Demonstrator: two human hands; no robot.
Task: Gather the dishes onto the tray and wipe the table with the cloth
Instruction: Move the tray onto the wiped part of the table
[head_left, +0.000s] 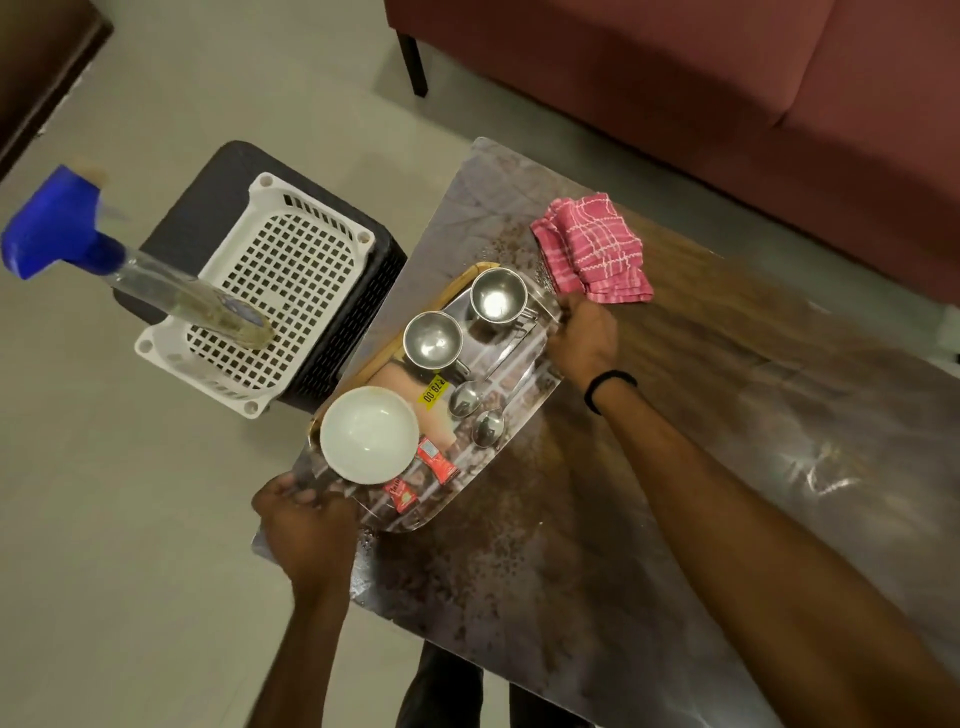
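Head view is showing the gathering step looking all but done. A printed rectangular tray (470, 480) is lying near the corner of a glossy brown table (623, 519). It is carrying a round white bowl (369, 434), two shiny steel cups (434, 340), two steel spoons (465, 397) and two small red sachets (436, 460).

The left hand (306, 519) is gripping the tray's near end, fingers curling over the rim beside the bowl. The right hand (582, 335) is clasping the far end, just past the cups. Both hands are clamped on the tray, one at each end, well apart.

I'd judge the person is getting ready to lift the loaded tray clear so the top can be wiped. That is calling for a level carry, since the cups and bowl are standing loose.

A folded pink checked cloth (592, 249) is lying on the table just beyond the tray's far end, close by the right hand.

Left of the tray, off the table, a white plastic lattice basket (291, 270) is sitting on a dark stool (208, 208). A clear spray bottle with a blue trigger (156, 291) is leaning in it.
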